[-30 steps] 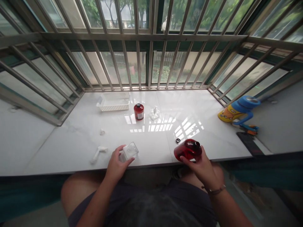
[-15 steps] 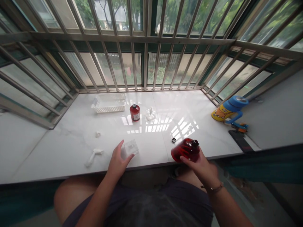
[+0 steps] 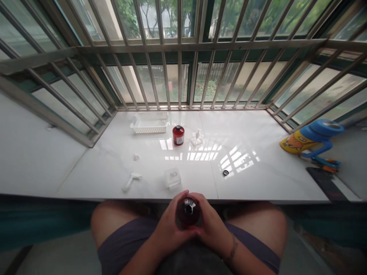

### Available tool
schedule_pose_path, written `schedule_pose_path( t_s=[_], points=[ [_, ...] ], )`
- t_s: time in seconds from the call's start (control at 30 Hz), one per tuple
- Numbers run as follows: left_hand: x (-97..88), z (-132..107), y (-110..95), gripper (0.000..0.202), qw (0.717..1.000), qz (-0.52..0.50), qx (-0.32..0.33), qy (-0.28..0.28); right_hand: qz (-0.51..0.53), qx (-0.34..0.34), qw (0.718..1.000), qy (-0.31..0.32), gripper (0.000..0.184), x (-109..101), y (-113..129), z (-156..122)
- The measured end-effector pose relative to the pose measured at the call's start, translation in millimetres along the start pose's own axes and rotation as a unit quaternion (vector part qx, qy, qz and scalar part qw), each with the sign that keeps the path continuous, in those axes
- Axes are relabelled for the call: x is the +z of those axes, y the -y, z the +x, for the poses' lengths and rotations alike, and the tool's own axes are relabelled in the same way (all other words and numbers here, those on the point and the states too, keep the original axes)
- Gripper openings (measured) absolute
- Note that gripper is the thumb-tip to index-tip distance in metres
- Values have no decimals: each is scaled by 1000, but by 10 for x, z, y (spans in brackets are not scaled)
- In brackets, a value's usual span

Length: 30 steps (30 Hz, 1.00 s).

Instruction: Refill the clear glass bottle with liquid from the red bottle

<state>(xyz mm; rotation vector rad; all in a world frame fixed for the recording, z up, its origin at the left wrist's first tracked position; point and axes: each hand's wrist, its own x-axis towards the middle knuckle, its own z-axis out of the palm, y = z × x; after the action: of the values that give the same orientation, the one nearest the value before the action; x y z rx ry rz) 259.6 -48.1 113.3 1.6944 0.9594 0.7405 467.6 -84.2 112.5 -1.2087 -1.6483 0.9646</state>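
Both hands wrap around a dark red glass bottle (image 3: 187,217), held upright over my lap just in front of the counter edge. My left hand (image 3: 168,225) closes on its left side and my right hand (image 3: 210,221) on its right, with the fingertips meeting at the far side. The bottle's open neck faces up at me. Beyond the hands, a clear plastic box (image 3: 172,178) sits near the counter's edge. A black ring-shaped cap (image 3: 226,173) lies to the right. Farther back stands a second red bottle (image 3: 178,136) with a dark top and a pale label.
On the white counter (image 3: 100,168) are a white perforated basket (image 3: 150,129), crumpled clear plastic (image 3: 197,138), a white nozzle-like piece (image 3: 132,181) and a small white bit (image 3: 135,156). A blue and yellow water bottle (image 3: 309,137) and a dark phone-like slab (image 3: 321,183) are at right. Metal window bars rise behind.
The red bottle has moved from the right to the middle over my lap and now stands upright. My left hand has left the clear box and joined the right on the bottle. The view has shifted left.
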Motion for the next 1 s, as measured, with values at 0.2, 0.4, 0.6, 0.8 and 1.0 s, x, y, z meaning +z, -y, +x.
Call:
schedule_pose_path(
  t_s=[0.2,0.4,0.6,0.8,1.0],
  points=[
    [-87,-27,-36,103,999,3,-40,2,30,-20,999,34,72,76,-29,-10],
    [-136,-30,-111,79,999,-14,-44,-25,-17,-39,995,89,94,-130,-54,-19],
    [-264,-29,-47,71,992,83,-65,-69,-231,22,965,-119,32,-873,-518,161],
    [-290,-54,58,71,976,185,4,-115,-415,135,880,-187,48,-1372,-1139,305],
    [-271,-96,101,75,970,209,25,-124,-404,153,880,-197,41,-1391,-1275,329]
  ],
)
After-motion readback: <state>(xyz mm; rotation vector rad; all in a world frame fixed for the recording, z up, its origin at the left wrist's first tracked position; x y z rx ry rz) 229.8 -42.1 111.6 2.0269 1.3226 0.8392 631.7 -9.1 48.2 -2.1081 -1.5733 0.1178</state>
